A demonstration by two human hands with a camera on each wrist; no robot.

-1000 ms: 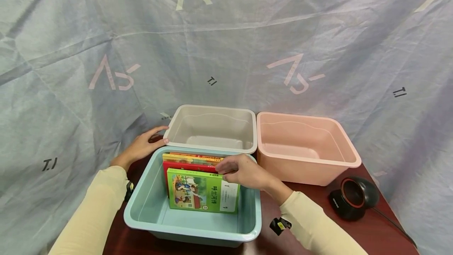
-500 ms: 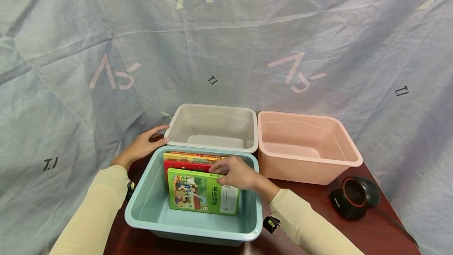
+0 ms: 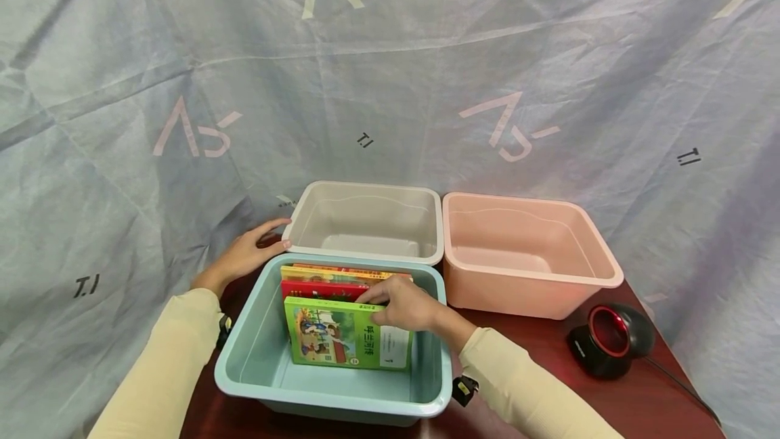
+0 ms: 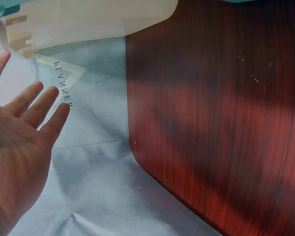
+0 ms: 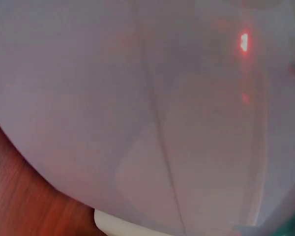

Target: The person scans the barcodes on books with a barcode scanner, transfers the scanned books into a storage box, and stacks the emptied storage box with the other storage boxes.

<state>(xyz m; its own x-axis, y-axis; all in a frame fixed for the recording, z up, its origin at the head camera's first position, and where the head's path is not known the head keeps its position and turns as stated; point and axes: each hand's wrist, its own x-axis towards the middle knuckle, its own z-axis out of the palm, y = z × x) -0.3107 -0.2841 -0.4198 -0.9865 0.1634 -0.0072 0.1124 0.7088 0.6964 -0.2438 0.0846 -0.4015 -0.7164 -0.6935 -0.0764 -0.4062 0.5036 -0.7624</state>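
Trouble could start at the left grip (image 3: 242,256), which is loose, with its fingers spread and the tips at the rim of the gray bin (image 3: 378,213). It holds nothing tight. If it pushes hard, we think the gray bin could slide and bump the blue bin (image 3: 332,400) just in front.

Inside the blue bin, a row of books stands up. We see a yellow book (image 3: 341,276) near the back, a red book (image 3: 323,288) in front of it, and a green book (image 3: 341,339) nearest to us. The right grip (image 3: 403,305) pinches the green book by its top edge. We think the smooth cover could slip if the pinch is too weak, and then the book could flop down flat. The fingers are also close to the red book, so they could drag it along by mistake.

Farther right, the pink bin (image 3: 524,295) stands beside the gray one. A black device (image 3: 640,332) with a glowing red ring sits on the counter (image 3: 600,398). If the right grip swings out wide, it could knock the device over.
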